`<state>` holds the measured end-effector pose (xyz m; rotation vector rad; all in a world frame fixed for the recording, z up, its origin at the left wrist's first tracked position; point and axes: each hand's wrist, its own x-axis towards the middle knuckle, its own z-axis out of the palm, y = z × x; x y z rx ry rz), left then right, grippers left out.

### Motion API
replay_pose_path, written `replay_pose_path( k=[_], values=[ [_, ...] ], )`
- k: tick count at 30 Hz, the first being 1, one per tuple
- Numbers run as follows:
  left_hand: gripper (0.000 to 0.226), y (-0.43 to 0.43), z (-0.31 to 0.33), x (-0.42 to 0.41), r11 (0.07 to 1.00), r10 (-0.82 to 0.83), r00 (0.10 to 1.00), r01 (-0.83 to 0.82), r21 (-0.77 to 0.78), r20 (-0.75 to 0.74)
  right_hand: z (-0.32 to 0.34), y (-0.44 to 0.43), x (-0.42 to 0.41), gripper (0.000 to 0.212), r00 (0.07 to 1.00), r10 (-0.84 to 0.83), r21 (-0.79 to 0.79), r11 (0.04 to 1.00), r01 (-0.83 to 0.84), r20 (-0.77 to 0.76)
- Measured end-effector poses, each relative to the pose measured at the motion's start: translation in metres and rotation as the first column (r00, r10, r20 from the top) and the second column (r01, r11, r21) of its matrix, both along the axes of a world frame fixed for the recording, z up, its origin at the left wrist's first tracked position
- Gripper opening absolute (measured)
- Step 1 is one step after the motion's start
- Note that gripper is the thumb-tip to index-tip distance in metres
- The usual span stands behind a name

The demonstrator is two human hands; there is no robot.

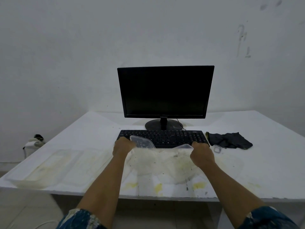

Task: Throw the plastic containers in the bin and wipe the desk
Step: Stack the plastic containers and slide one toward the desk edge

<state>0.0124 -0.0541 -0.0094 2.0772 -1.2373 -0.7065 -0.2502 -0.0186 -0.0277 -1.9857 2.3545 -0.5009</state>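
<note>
One white desk (264,162), stained yellow along its near edge, held everything; no bin was in view. At the left lay a large clear container (41,167), untouched; a second, soiled container (161,161) sat centre, just before the keyboard (173,138). The left hand (123,147) and right hand (202,152) were each clenched round its far rim; a clear lid (142,142) lay partly on the keys just beside the left hand. Judgement: it was best lifted level, both sides together, so residue stayed inside; then drawn clear of the keys; the dark cloth (229,140) lay ready for wiping.

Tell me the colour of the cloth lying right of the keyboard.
The cloth is dark grey-black, shown best in the head view.
</note>
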Motion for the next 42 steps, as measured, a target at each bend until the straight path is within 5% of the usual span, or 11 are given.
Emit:
replay_pose_path(
  k=[6,9,14,16,18,19,21,29,36,42],
  values=[
    [0.011,0.002,0.033,-0.027,0.916,-0.226,0.972,0.186,-0.355,-0.072,-0.002,-0.011,0.002,0.021,0.977,0.005,0.028,1.0,-0.011,0.212],
    [0.01,0.011,0.041,-0.047,0.809,-0.332,0.935,0.349,-0.472,0.122,-0.004,-0.019,0.002,0.024,0.969,0.007,0.032,0.999,-0.015,0.248],
    [0.011,0.023,0.039,-0.085,0.641,-0.446,0.758,0.641,-0.422,0.476,-0.001,-0.024,-0.01,0.033,0.92,-0.055,-0.007,0.998,0.062,0.388],
    [0.019,0.033,0.037,-0.1,0.573,-0.474,0.674,0.725,-0.383,0.567,0.004,-0.025,-0.016,0.038,0.779,-0.039,-0.063,0.993,0.101,0.626],
    [0.024,0.042,0.035,-0.113,0.54,-0.476,0.631,0.76,-0.363,0.613,0.012,-0.023,-0.019,0.043,0.47,-0.048,-0.021,0.99,0.14,0.882],
    [0.022,0.045,0.033,-0.118,0.534,-0.478,0.626,0.764,-0.362,0.616,0.017,-0.022,-0.022,0.047,0.342,-0.061,0.021,0.993,0.118,0.938],
    [0.019,0.047,0.027,-0.125,0.535,-0.489,0.622,0.767,-0.353,0.611,0.026,-0.019,-0.029,0.053,0.25,-0.105,0.098,0.994,0.04,0.963],
    [0.034,0.057,0.014,-0.133,0.549,-0.555,0.584,0.792,-0.266,0.593,0.037,-0.006,-0.038,0.003,0.392,-0.121,0.207,0.96,-0.187,0.912],
    [0.109,0.055,-0.002,-0.108,0.731,-0.549,0.613,0.682,-0.028,0.569,0.028,-0.011,-0.048,0.013,0.597,-0.107,0.201,0.975,-0.093,0.795],
    [0.127,0.064,-0.012,-0.099,0.711,-0.679,0.572,0.67,0.215,0.46,0.018,-0.01,-0.049,0.025,0.919,-0.026,0.141,0.99,-0.032,0.393]
  ],
)
